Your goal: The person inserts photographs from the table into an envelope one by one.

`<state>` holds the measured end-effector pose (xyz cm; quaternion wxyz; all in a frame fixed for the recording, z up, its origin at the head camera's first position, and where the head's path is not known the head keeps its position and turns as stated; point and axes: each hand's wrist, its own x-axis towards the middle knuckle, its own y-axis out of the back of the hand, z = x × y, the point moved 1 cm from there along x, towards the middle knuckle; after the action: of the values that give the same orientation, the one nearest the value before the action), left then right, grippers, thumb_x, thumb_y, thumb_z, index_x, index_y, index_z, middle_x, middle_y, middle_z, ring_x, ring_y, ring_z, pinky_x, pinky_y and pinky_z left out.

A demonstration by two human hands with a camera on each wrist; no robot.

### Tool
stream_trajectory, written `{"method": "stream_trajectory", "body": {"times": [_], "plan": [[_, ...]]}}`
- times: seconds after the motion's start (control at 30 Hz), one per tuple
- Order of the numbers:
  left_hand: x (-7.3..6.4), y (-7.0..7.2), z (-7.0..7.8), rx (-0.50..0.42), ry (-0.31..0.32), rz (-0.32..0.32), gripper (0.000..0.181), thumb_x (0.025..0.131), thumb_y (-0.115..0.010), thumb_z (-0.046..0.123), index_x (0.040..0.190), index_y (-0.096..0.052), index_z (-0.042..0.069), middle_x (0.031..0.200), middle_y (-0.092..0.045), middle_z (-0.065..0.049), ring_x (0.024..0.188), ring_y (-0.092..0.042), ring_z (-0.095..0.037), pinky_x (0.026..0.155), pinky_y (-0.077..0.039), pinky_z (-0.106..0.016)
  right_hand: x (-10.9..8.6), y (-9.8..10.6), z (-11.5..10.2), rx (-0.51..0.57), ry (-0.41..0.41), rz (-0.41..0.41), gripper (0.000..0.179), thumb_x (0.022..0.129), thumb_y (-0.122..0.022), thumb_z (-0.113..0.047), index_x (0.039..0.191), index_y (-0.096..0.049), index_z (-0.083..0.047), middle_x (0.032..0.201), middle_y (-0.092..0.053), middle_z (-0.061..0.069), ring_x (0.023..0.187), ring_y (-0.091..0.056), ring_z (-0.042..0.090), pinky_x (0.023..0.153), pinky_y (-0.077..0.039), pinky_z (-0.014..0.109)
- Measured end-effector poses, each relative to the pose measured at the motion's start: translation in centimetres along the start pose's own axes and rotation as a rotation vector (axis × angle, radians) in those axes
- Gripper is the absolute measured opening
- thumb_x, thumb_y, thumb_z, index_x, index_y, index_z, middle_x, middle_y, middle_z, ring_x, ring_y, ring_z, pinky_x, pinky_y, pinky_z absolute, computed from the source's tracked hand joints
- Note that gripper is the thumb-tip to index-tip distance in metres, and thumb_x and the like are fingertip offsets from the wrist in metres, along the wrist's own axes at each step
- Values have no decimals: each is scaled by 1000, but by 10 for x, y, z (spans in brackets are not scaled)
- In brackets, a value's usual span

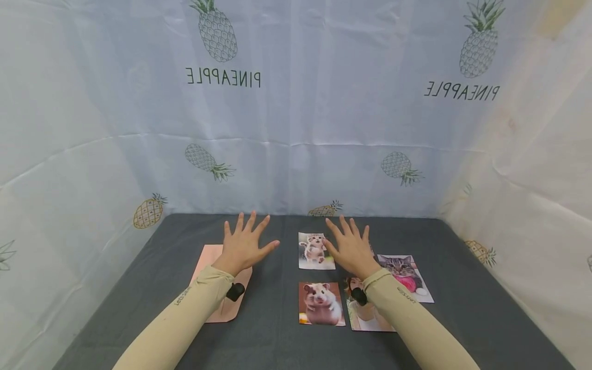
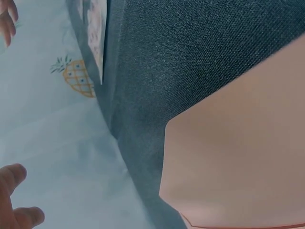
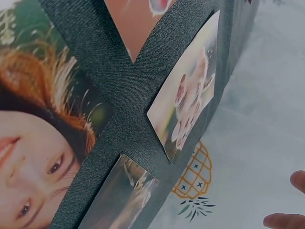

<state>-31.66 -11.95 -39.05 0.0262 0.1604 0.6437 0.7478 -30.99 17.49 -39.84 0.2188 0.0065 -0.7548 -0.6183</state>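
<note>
My left hand [image 1: 242, 249] is held in the air with its fingers spread, above the far part of a flat pink folder-like item [image 2: 238, 148]. The right hand [image 1: 353, 252], also spread and holding nothing, hovers over several printed photos. Just left of it lies a kitten photo [image 1: 314, 253], and nearer is a hamster photo [image 1: 321, 304]. Under the right wrist is a portrait photo [image 1: 370, 319], partly covered by the sleeve. To the right lies a tabby cat photo [image 1: 416, 277]. Another photo [image 3: 126, 195] is mostly hidden behind the right hand in the head view.
A dark grey cloth [image 1: 273, 329] covers the table. White curtains [image 1: 314, 103] with pineapple prints hang behind it and on both sides. Dark wrist cameras [image 1: 236, 292] sit under the sleeves.
</note>
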Motion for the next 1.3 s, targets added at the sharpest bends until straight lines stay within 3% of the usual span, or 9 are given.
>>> {"method": "stream_trajectory", "body": {"times": [0.17,0.33,0.4,0.5,0.6,0.73,1.17,1.3], "plan": [[-1,1,0,-9,2,-7,83,87,-35,78,155,-23,31,160,-20,-15,146,-13,-46,109,-5,-73,0,0,0,-2,-10,-25,63,98,-41,-55,152,-32,-24,155,-30,21,142,-26,46,107,-9,74],[-2,3,1,-9,8,-56,78,91,-42,68,153,-29,22,154,-33,-20,140,-31,-45,110,-20,-68,-1,1,0,-9,-27,-64,56,99,-45,-48,145,-46,-16,143,-47,21,131,-45,42,106,-29,67],[-3,5,2,-5,7,-81,72,93,-48,60,150,-36,18,149,-41,-20,135,-40,-43,108,-30,-63,-2,1,0,-13,-36,-81,50,99,-49,-44,139,-53,-14,136,-54,18,121,-55,38,100,-42,59],[-3,6,3,-8,6,-116,59,94,-56,46,142,-49,13,140,-53,-18,125,-53,-38,96,-46,-56,-3,3,0,-5,-47,-98,40,98,-54,-37,128,-61,-12,123,-62,15,99,-66,30,80,-54,48],[-4,7,4,-20,6,-144,49,94,-59,39,135,-57,12,131,-61,-14,113,-62,-33,76,-55,-48,-3,4,-1,19,-67,-111,31,97,-56,-34,119,-65,-13,114,-67,11,83,-67,23,66,-55,42],[-5,8,4,-50,20,-175,44,94,-59,36,131,-60,12,125,-65,-12,100,-67,-29,60,-54,-40,-3,4,0,52,-81,-122,22,97,-56,-31,109,-67,-15,102,-70,6,74,-65,17,60,-52,37],[-7,8,3,-75,18,-177,42,95,-60,35,130,-61,12,122,-67,-12,91,-69,-28,59,-54,-39,-5,7,4,124,-94,-153,20,97,-57,-29,107,-67,-15,95,-71,4,53,-55,6,49,-45,29],[-9,11,0,-83,20,-185,42,95,-60,34,130,-61,12,121,-67,-11,89,-69,-26,58,-53,-37,-9,10,10,122,-91,-131,21,97,-58,-28,109,-67,-14,93,-72,5,56,-59,8,50,-47,30]]}}
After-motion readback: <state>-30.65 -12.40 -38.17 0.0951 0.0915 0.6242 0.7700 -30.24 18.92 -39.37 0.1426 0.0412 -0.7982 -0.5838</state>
